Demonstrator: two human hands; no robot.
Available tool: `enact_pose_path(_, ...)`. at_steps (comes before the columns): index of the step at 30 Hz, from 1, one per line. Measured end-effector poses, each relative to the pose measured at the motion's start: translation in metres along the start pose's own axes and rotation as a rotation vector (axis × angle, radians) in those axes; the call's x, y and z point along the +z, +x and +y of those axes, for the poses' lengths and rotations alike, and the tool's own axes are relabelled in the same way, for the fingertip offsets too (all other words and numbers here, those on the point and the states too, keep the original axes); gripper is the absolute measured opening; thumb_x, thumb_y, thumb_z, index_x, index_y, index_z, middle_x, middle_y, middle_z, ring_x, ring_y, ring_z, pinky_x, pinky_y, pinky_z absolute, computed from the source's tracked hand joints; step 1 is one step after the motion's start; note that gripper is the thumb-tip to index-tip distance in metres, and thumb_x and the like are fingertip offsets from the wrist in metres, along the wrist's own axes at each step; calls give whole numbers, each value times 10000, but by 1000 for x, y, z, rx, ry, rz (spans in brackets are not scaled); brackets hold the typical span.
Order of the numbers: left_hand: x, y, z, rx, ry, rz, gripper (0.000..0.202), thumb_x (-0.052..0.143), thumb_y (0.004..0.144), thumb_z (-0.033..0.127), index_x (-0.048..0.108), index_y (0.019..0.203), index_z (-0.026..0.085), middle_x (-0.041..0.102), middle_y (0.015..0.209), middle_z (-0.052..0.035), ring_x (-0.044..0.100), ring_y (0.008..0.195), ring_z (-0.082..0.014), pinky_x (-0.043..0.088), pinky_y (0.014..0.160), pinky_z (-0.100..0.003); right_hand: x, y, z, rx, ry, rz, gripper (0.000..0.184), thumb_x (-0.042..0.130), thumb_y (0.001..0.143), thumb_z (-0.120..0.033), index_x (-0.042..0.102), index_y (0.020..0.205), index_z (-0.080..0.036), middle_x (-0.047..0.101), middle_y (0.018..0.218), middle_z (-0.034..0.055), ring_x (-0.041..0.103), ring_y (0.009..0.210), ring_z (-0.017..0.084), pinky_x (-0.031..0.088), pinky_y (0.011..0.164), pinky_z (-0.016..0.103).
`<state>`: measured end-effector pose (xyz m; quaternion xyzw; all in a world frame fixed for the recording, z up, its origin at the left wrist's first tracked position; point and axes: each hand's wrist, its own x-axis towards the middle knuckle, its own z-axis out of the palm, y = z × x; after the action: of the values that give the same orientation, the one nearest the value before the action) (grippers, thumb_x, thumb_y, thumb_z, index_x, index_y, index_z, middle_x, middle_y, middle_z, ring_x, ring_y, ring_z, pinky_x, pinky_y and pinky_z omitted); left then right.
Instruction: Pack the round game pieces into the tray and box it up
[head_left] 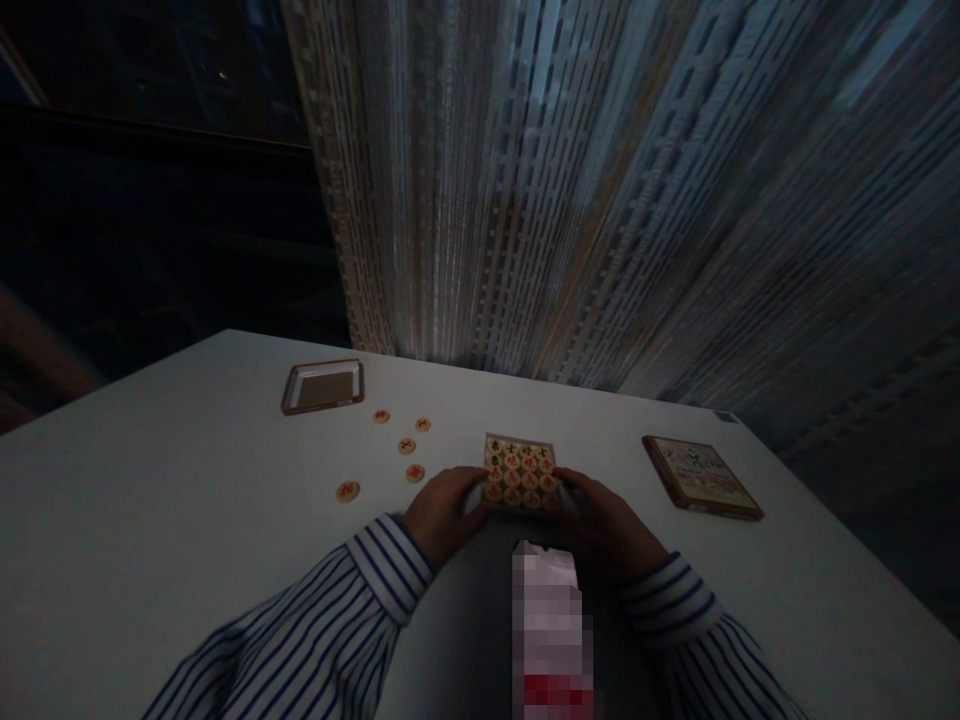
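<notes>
A small box (pixel 517 437) filled with round Chinese chess pieces (pixel 521 480) is in front of me on the table. Its back row shows dark characters, and most of the others are red. My left hand (pixel 444 512) grips its left side, thumb at the near corner. On the opposite side my right hand (pixel 611 522) holds the box with its fingers along the edge; part of that hand is in shadow. Several loose red-marked chess pieces (pixel 406 446) lie to the left of my left hand, spread apart on the white surface.
An upturned box lid or shallow tray (pixel 324 408) lies at the back left of the white table (pixel 187 480). At right is a flat box with a printed cover (pixel 701 475). A curtain (pixel 480 200) hangs behind. A blurred pinkish-white object (pixel 551 620) is nearest me.
</notes>
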<state>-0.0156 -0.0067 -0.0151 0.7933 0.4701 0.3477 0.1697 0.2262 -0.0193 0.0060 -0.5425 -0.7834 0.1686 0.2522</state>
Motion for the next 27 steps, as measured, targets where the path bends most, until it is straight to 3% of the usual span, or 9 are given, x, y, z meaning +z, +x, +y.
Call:
enact_pose_path(3, -2, 1, 3, 8, -5, 2, 324, 615, 707, 207, 592, 1028, 173, 669, 992, -95, 611, 917, -221, 490, 814, -367, -2, 1, -3, 27, 0, 13, 424, 513, 778, -352, 527, 1163, -175, 617, 1122, 121, 580, 1020, 241, 476, 855, 422)
enact_pose_path(10, -7, 2, 4, 3, -19, 74, 180, 579, 736, 194, 618, 911, 180, 678, 905, -67, 609, 854, -195, 491, 780, -342, 1, 2, 4, 115, -3, 191, 353, 483, 787, -400, 589, 1035, -172, 661, 968, 104, 616, 893, 231, 494, 792, 413)
enact_pose_path(16, -10, -1, 7, 28, -50, 94, 85, 535, 747, 152, 615, 743, 181, 667, 768, -43, 605, 760, -172, 491, 714, -306, 2, 2, 5, 104, 10, 203, 340, 476, 786, -400, 598, 1007, -172, 661, 943, 98, 616, 875, 227, 503, 775, 401)
enact_pose_path(27, -15, -7, 10, 2, -39, 73, 80, 544, 732, 157, 621, 714, 168, 659, 709, -41, 603, 691, -162, 481, 641, -273, 2, 2, 3, 102, 7, 201, 350, 453, 799, -400, 596, 1004, -155, 653, 967, 110, 605, 899, 226, 487, 808, 402)
